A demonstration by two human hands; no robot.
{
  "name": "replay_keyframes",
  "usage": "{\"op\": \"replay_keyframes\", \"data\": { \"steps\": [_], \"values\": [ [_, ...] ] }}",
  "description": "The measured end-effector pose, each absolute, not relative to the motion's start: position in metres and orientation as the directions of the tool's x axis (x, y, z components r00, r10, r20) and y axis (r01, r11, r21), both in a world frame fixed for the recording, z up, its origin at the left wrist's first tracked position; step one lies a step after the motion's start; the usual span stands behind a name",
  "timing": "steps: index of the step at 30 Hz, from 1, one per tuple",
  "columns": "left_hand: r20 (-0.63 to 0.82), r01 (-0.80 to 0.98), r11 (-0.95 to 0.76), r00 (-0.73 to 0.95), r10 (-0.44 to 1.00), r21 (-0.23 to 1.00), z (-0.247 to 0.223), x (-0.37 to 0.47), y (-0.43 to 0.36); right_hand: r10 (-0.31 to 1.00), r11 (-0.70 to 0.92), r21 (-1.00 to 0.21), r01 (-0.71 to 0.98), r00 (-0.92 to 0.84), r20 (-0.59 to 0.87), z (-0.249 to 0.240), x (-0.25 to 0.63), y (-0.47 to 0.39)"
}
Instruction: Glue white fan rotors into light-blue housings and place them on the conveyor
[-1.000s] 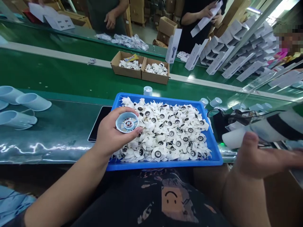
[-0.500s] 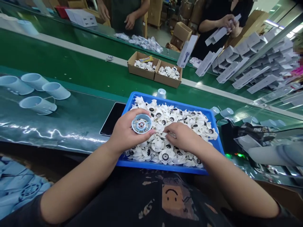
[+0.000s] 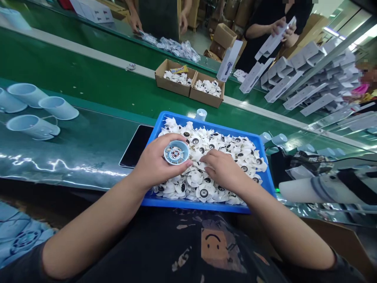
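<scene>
My left hand (image 3: 153, 162) is wrapped round a light-blue round fan housing (image 3: 176, 152), its open end facing up and a small motor with copper-coloured windings showing inside. Just to its right, my right hand (image 3: 224, 167) reaches down into a heap of white fan blades (image 3: 204, 192) with dark round hubs. Its thumb and fingers are curled together on a white fan blade, which they partly hide. The heap fills a blue plastic tray (image 3: 188, 204) close to my body.
Several light-blue housings (image 3: 59, 108) lie on the bench at left, and a black tablet (image 3: 136, 146) sits beside the tray. Two cardboard boxes (image 3: 173, 84) of fan blades stand beyond. White cartons (image 3: 253, 74) are stacked at right. Two people work across the line.
The view has shifted slightly. My left hand keeps hold of the fan housing, and my right hand's fingers stay among the white blades. Across the line, a person's hand has reached to the bagged parts.
</scene>
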State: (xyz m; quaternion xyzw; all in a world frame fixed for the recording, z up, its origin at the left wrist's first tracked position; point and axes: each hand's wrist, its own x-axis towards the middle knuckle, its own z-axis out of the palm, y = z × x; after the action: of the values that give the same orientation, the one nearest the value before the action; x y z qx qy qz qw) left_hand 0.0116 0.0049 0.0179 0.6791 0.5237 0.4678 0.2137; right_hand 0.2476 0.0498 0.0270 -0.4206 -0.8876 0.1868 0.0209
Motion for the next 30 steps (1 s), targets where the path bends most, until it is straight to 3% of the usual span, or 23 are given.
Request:
{"op": "replay_keyframes", "data": {
  "steps": [2, 5, 7, 9, 11, 14, 17, 20, 23, 27, 30],
  "values": [
    [0.418, 0.511, -0.34, -0.043, 0.907, 0.79, 0.017, 0.011, 0.004, 0.79, 0.471, -0.582, 0.663, -0.611, -0.057, 0.032, 0.254, 0.041],
    [0.403, 0.455, -0.332, -0.064, 0.913, 0.826, 0.016, 0.012, -0.001, 0.828, 0.106, -0.967, 0.231, -0.558, -0.043, 0.039, 0.264, 0.026],
    [0.377, 0.432, -0.354, 0.033, 0.926, 0.829, 0.018, 0.014, -0.005, 0.811, -0.198, -0.978, -0.066, -0.571, -0.126, 0.039, 0.268, 0.017],
    [0.334, 0.473, -0.393, 0.207, 0.92, 0.788, 0.023, 0.019, -0.01, 0.779, -0.418, -0.873, -0.252, -0.594, -0.202, 0.035, 0.27, 0.01],
    [0.282, 0.533, -0.442, 0.358, 0.89, 0.721, 0.029, 0.026, -0.014, 0.771, -0.498, -0.805, -0.323, -0.59, -0.24, 0.031, 0.271, 0.006],
    [0.273, 0.585, -0.498, 0.433, 0.859, 0.641, 0.035, 0.035, -0.015, 0.829, -0.38, -0.889, -0.253, -0.52, -0.206, 0.028, 0.271, 0.001],
    [0.323, 0.628, -0.537, 0.431, 0.843, 0.563, 0.035, 0.041, -0.015, 0.893, 0.076, -0.993, 0.096, -0.449, 0.025, 0.034, 0.269, -0.004],
    [0.39, 0.622, -0.612, 0.471, 0.791, 0.489, 0.032, 0.045, -0.019, 0.823, 0.504, -0.741, 0.443, -0.507, 0.256, 0.042, 0.264, -0.008],
    [0.425, 0.6, -0.66, 0.506, 0.75, 0.452, 0.034, 0.047, -0.025, 0.794, 0.59, -0.607, 0.532, -0.517, 0.318, 0.046, 0.261, -0.009],
    [0.425, 0.61, -0.681, 0.534, 0.731, 0.405, 0.048, 0.037, -0.009, 0.788, 0.609, -0.627, 0.485, -0.456, 0.414, 0.048, 0.266, -0.011],
    [0.437, 0.759, -0.56, 0.402, 0.804, 0.332, 0.061, 0.015, 0.041, 0.785, 0.619, -0.641, 0.454, -0.393, 0.479, 0.048, 0.271, -0.014]
  ]
}}
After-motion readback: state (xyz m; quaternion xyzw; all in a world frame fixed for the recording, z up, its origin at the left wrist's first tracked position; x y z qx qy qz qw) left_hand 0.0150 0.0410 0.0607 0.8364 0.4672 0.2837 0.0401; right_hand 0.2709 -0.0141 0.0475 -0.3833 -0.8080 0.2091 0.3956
